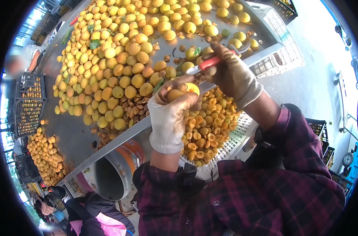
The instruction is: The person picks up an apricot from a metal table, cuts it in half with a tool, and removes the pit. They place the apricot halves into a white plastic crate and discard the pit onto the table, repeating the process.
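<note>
My left hand (168, 118), in a soiled white glove, is closed around a yellow-orange apricot (192, 89) over the edge of the metal table. Gripped in my gloved right hand (236, 76) is a red-handled tool (210, 63), its short shiny tip pointing left, just above the apricot. A curved metal piece (245, 48) shows beyond the right fingers. Below both hands, a white plastic crate (242, 128) holds many pitted apricot halves (206, 133). Whole apricots (126, 70) are heaped on the table beyond my left hand, with brown pits (133, 107) near its edge.
The metal table (108, 147) has a raised rim. Beneath it stands a round bucket (108, 177). Another white crate (279, 47) is by the table's right end. Black crates of fruit (29, 104) and a person (31, 55) are at left; another person in pink and black (108, 224) is lower left.
</note>
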A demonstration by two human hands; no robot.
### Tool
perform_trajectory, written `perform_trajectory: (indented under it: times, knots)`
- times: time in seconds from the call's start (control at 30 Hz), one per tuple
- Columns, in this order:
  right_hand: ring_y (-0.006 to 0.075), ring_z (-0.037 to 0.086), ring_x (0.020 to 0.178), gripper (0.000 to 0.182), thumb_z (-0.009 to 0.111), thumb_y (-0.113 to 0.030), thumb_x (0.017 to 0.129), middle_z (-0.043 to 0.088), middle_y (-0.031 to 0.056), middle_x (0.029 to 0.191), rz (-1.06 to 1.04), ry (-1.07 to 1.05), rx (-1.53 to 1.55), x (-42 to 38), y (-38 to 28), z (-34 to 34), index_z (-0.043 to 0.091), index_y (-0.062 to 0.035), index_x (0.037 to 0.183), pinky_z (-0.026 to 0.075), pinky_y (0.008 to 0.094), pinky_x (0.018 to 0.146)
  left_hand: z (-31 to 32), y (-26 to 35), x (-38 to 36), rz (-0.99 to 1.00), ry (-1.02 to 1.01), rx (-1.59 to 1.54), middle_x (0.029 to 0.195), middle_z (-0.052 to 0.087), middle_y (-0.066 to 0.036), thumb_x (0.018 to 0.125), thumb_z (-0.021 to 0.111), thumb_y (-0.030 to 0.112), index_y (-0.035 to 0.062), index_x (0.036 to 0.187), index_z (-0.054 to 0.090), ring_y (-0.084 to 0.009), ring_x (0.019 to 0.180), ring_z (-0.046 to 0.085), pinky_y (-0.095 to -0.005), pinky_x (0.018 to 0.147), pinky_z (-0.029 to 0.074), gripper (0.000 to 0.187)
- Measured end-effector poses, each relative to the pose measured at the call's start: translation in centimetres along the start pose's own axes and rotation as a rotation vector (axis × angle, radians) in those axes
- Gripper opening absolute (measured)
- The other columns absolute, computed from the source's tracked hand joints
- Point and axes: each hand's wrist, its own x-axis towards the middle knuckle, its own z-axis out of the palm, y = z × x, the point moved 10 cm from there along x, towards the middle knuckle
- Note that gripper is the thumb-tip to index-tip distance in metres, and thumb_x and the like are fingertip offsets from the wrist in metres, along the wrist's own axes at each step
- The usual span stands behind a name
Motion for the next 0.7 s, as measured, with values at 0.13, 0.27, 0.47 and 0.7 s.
perform_trajectory:
  times: [0.13, 0.27, 0.47, 0.7]
  knots:
    - [0.0193, 0.066, 0.074, 0.025, 0.060, -0.032, 0.100, 0.067, 0.0083, 0.081, -0.205, 0.141, -0.195, 0.0, -4.4, -1.8, 0.063, -0.0071, 0.097, 0.053, 0.0332, 0.059, -0.4, -1.3, 0.6, -0.090, 0.013, -0.098, 0.098, 0.071, -0.016, 0.082, 0.071, 0.011, -0.0008, 0.113, 0.067, -0.0202, 0.073, 0.068, -0.0232, 0.057, 0.050, 0.033]
    - [0.0227, 0.068, 0.077, 0.040, 0.057, -0.036, 0.100, 0.067, 0.0097, 0.077, -0.488, 0.010, -0.451, -1.2, -8.4, 0.1, 0.065, -0.0020, 0.082, 0.055, 0.0352, 0.073, -2.2, -2.5, 1.5, -0.146, 0.194, -0.142, 0.088, 0.071, -0.014, 0.093, 0.066, 0.025, -0.0011, 0.118, 0.063, -0.0221, 0.067, 0.067, -0.0250, 0.053, 0.048, 0.036]
    - [0.0132, 0.062, 0.053, 0.036, 0.065, -0.031, 0.095, 0.071, 0.0110, 0.075, -0.546, 0.121, -0.502, -1.1, -12.4, -2.0, 0.070, 0.0039, 0.096, 0.049, 0.0237, 0.049, -0.6, -3.6, 1.8, -0.242, 0.072, -0.043, 0.086, 0.071, -0.011, 0.101, 0.054, 0.035, 0.0020, 0.119, 0.063, -0.0190, 0.066, 0.065, -0.0227, 0.050, 0.044, 0.039]
    - [0.0109, 0.062, 0.058, 0.029, 0.070, -0.023, 0.087, 0.071, 0.0068, 0.076, -0.523, 0.336, -1.094, -0.3, -19.5, -4.6, 0.072, 0.0025, 0.101, 0.050, 0.0247, 0.058, 6.7, -3.8, -1.0, -0.143, -0.409, 0.488, 0.101, 0.071, -0.010, 0.086, 0.073, 0.009, -0.0066, 0.113, 0.068, -0.0101, 0.089, 0.065, -0.0221, 0.078, 0.050, 0.032]
